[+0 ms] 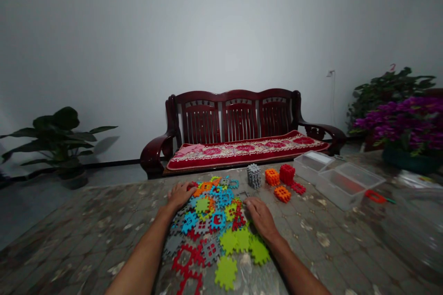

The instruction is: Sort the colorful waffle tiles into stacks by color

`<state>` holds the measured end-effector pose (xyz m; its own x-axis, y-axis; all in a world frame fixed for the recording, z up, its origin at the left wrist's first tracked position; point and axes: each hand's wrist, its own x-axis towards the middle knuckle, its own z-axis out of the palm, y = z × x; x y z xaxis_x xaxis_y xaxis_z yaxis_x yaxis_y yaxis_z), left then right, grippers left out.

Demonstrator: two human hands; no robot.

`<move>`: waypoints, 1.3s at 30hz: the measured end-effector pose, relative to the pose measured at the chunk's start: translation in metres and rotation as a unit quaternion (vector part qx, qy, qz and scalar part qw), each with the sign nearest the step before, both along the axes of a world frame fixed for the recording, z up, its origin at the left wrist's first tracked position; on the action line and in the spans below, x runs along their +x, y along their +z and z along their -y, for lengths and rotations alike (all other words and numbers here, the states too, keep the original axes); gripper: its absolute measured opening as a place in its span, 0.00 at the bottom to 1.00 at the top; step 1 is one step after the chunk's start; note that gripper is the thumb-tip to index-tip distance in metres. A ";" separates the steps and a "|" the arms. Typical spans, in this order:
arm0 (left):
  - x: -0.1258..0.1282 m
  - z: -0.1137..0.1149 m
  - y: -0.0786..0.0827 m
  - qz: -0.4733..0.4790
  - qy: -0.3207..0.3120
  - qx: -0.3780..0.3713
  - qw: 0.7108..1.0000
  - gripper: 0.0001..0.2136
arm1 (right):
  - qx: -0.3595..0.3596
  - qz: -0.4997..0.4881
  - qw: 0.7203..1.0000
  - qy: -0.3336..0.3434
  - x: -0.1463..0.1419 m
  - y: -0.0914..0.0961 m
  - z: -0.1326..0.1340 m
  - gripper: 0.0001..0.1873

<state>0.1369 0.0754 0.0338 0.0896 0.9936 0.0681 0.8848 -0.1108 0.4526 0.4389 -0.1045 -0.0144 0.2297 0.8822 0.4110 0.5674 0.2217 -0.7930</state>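
A loose pile of toothed plastic building pieces lies on the table in front of me. My left hand (pixel 180 195) is at its far left edge, fingers bent over a red toothed piece (pixel 192 185) that they partly cover. My right hand (pixel 260 214) rests at the pile's right side with its fingers loosely bent and nothing visible in them. Just beyond those fingertips is a grey frame piece (pixel 244 193). Blue window pieces (pixel 218 220) and a grey window piece (pixel 210 250) lie between my arms. Green flat pieces (pixel 226 273) are nearest me.
Behind the pile stand a grey stack (pixel 254 176), an orange stack (pixel 272 176) and a red stack (pixel 287 174). Clear plastic boxes (pixel 341 193) sit to the right, near purple flowers (pixel 408 122). A wooden bench (pixel 238 97) is beyond the patterned table (pixel 304 258).
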 end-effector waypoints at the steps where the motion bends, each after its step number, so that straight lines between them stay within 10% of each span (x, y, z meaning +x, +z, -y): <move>1: -0.001 0.002 0.000 0.004 -0.002 0.003 1.000 0.20 | 0.000 0.008 1.000 0.001 -0.001 0.000 0.000 0.30; 22: 0.050 0.068 0.031 0.181 -0.214 0.049 0.959 0.19 | 0.004 0.039 0.999 -0.001 -0.003 -0.004 -0.002 0.31; 39: 0.147 0.008 0.021 -0.064 -0.199 -0.043 0.977 0.31 | -0.060 0.169 0.971 -0.158 -0.009 -0.017 -0.007 0.23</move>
<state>0.2840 0.0671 0.0548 0.4719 0.8802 -0.0512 0.8293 -0.4235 0.3645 0.4298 -0.0978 -0.0314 0.3657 0.8365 0.4082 0.8248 -0.0880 -0.5586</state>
